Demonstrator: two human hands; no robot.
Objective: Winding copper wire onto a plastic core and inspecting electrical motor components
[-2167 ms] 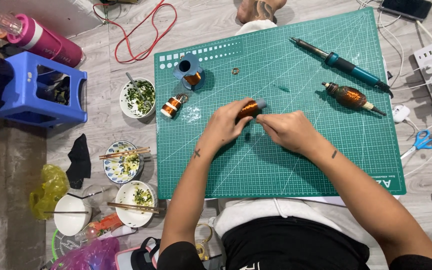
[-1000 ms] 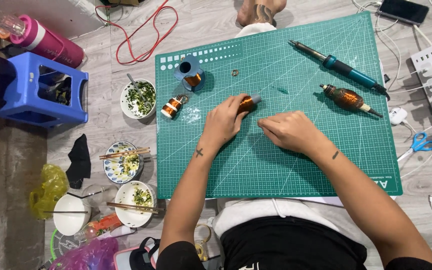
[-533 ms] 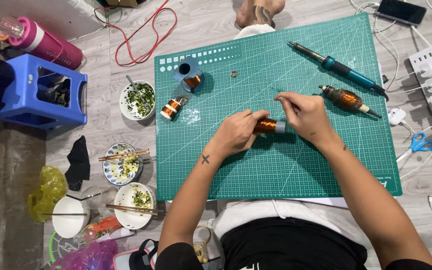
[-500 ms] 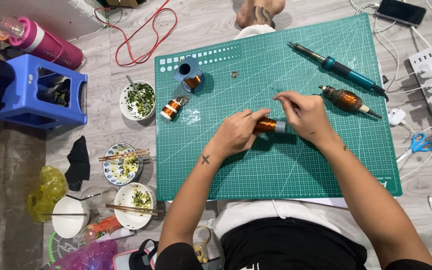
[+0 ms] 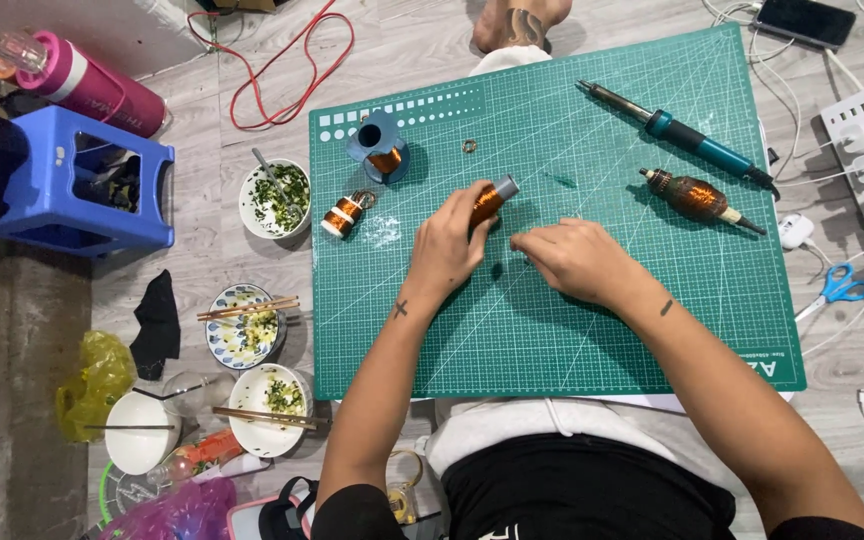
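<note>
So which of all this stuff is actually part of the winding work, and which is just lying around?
In use:
left hand holding the copper coil
right hand
green cutting mat
small copper spool
blue spool
soldering iron
wound rotor

Lying about:
food bowls
blue stool
pink bottle
scissors

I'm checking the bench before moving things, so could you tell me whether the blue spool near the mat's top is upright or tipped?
Upright: the blue spool shows its round open top.

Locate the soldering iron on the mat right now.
Head view: the soldering iron lies untouched at the cutting mat's upper right, slanting just above the copper-wound rotor, beyond the right hand.
</note>
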